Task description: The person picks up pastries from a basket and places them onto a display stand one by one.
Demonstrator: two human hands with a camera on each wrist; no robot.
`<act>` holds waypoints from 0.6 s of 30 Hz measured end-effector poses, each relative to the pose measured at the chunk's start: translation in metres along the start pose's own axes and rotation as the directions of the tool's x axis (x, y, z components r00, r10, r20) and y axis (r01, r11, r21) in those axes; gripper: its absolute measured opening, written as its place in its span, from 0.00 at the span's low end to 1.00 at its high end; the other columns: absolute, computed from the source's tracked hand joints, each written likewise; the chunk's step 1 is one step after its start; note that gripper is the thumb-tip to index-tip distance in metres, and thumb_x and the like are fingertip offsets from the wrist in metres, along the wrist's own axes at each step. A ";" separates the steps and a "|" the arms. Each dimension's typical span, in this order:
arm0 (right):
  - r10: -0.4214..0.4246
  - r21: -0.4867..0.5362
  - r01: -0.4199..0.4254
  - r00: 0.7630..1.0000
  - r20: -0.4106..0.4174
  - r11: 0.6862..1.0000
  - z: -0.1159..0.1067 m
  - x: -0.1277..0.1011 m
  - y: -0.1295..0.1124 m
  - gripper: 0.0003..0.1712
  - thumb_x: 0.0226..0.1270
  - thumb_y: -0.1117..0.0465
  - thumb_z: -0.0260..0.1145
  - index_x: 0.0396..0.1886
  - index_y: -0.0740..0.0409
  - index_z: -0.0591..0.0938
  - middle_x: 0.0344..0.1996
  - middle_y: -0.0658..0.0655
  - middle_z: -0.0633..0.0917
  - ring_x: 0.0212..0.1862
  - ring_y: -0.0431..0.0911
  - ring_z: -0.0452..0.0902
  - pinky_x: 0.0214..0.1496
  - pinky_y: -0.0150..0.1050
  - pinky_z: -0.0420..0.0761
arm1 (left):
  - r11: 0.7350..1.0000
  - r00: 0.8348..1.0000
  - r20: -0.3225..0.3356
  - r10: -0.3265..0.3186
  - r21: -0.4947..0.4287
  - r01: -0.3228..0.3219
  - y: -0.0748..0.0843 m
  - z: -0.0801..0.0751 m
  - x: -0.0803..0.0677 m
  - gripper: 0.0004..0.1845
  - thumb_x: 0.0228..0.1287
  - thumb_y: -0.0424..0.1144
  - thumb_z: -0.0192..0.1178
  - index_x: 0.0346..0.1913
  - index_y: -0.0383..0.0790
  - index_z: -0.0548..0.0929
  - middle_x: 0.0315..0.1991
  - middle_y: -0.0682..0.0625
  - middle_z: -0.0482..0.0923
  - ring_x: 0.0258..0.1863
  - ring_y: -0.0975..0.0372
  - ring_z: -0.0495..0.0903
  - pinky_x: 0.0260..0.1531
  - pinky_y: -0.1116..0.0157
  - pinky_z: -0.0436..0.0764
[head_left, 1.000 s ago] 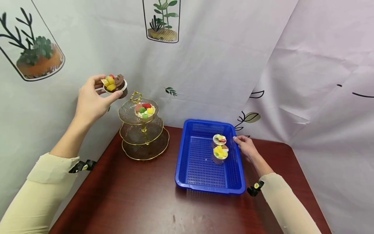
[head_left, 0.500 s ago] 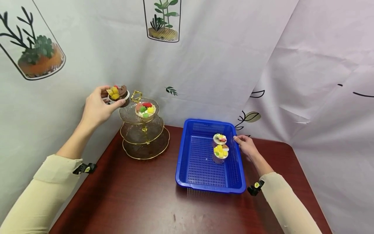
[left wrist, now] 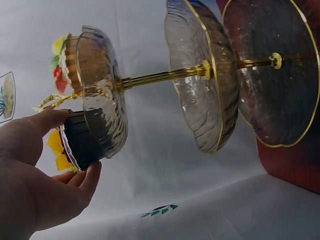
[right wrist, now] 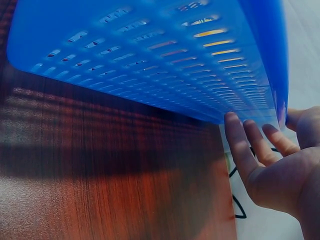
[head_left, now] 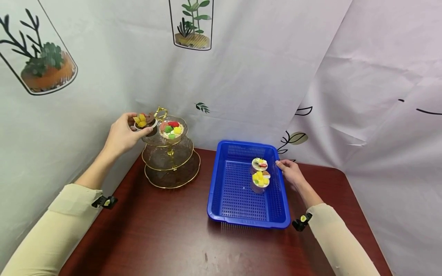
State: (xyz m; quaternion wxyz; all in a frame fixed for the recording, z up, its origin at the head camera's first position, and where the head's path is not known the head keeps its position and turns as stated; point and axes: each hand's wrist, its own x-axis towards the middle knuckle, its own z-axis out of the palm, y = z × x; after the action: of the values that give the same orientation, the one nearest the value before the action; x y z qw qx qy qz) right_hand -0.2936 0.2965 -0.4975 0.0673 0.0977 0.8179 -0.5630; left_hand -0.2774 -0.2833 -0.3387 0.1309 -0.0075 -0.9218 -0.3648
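Observation:
My left hand (head_left: 121,135) grips a dark chocolate cupcake (left wrist: 80,142) topped with yellow cubes and a brown piece. It is at the top tier of a gold-trimmed three-tier cake stand (head_left: 164,155), and in the left wrist view its base overlaps the clear plate's edge. Another cupcake (head_left: 172,130), with red, green and yellow toppings, sits on that same tier. On the right, my right hand (head_left: 292,173) holds the side rim of a blue plastic basket (head_left: 248,223), thumb at the rim, fingers (right wrist: 239,142) outside under it. Two dessert cups with fruit toppings, one cup (head_left: 259,165) behind the other cup (head_left: 259,184), stand inside.
The stand and basket are on a dark red wooden table (head_left: 172,230), the stand near its back left edge. A pale printed cloth (head_left: 248,76) hangs close behind and beside the table.
My left hand has come down and to the right with the chocolate cupcake, from above and left of the stand to its top tier. The right hand and basket have stayed put.

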 end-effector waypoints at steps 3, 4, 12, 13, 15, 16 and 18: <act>0.000 0.005 0.000 1.000 0.001 1.000 0.000 0.000 0.000 0.29 0.85 0.45 0.58 0.67 0.66 0.75 0.48 0.60 0.83 0.42 0.46 0.81 0.40 0.37 0.85 | 1.000 1.000 0.020 0.007 -0.002 -0.007 0.000 0.003 0.001 0.50 0.69 0.58 0.69 0.79 0.27 0.60 0.66 0.25 0.71 0.60 0.35 0.77 0.59 0.39 0.77; 0.000 0.006 0.000 1.000 0.001 1.000 0.000 0.000 0.000 0.29 0.85 0.46 0.58 0.67 0.66 0.75 0.47 0.60 0.83 0.41 0.46 0.81 0.40 0.37 0.85 | 1.000 1.000 0.023 0.012 -0.002 -0.012 0.000 0.003 0.001 0.50 0.69 0.57 0.70 0.79 0.27 0.60 0.66 0.25 0.71 0.60 0.35 0.77 0.59 0.39 0.77; -0.001 0.004 0.000 1.000 0.001 1.000 0.000 0.001 0.001 0.28 0.85 0.47 0.57 0.66 0.66 0.75 0.48 0.60 0.83 0.42 0.46 0.81 0.41 0.36 0.85 | 0.999 0.999 0.021 0.034 0.001 -0.034 0.000 0.009 0.001 0.46 0.69 0.54 0.71 0.76 0.27 0.64 0.65 0.26 0.72 0.60 0.35 0.77 0.60 0.40 0.77; 0.000 0.004 0.000 1.000 0.002 1.000 0.000 0.001 0.001 0.27 0.85 0.47 0.57 0.66 0.66 0.75 0.48 0.60 0.83 0.42 0.46 0.81 0.41 0.36 0.85 | 0.999 0.999 0.023 0.033 0.002 -0.033 0.000 0.009 0.001 0.46 0.69 0.54 0.71 0.76 0.27 0.64 0.65 0.26 0.72 0.60 0.35 0.77 0.60 0.39 0.77; 0.002 0.007 -0.002 1.000 0.001 1.000 0.000 0.001 0.000 0.27 0.85 0.48 0.57 0.65 0.66 0.75 0.47 0.59 0.83 0.42 0.45 0.81 0.41 0.36 0.84 | 1.000 0.999 0.028 0.029 0.008 -0.029 0.000 0.009 0.000 0.47 0.69 0.55 0.71 0.76 0.27 0.64 0.65 0.26 0.72 0.60 0.35 0.77 0.59 0.39 0.77; 0.005 0.008 -0.005 1.000 0.000 1.000 0.000 0.001 0.000 0.26 0.85 0.48 0.58 0.65 0.66 0.76 0.47 0.59 0.83 0.42 0.45 0.81 0.40 0.36 0.84 | 1.000 0.999 0.030 0.028 0.009 -0.028 0.000 0.009 0.000 0.47 0.68 0.56 0.71 0.76 0.27 0.64 0.65 0.26 0.72 0.60 0.35 0.77 0.58 0.39 0.78; 0.008 0.007 -0.008 1.000 -0.001 1.000 0.000 0.001 0.000 0.26 0.85 0.48 0.58 0.65 0.65 0.76 0.47 0.59 0.83 0.42 0.45 0.80 0.40 0.36 0.84 | 1.000 0.999 0.037 0.028 0.011 -0.028 0.000 0.009 0.000 0.47 0.68 0.56 0.71 0.76 0.27 0.64 0.66 0.26 0.72 0.60 0.35 0.77 0.58 0.39 0.78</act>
State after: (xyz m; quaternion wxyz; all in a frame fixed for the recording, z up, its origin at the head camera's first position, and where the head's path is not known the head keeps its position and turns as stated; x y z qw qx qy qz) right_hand -0.2945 0.2968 -0.4975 0.0687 0.1014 0.8155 -0.5656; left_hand -0.2799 -0.2778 -0.3450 0.1191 -0.0262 -0.9259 -0.3576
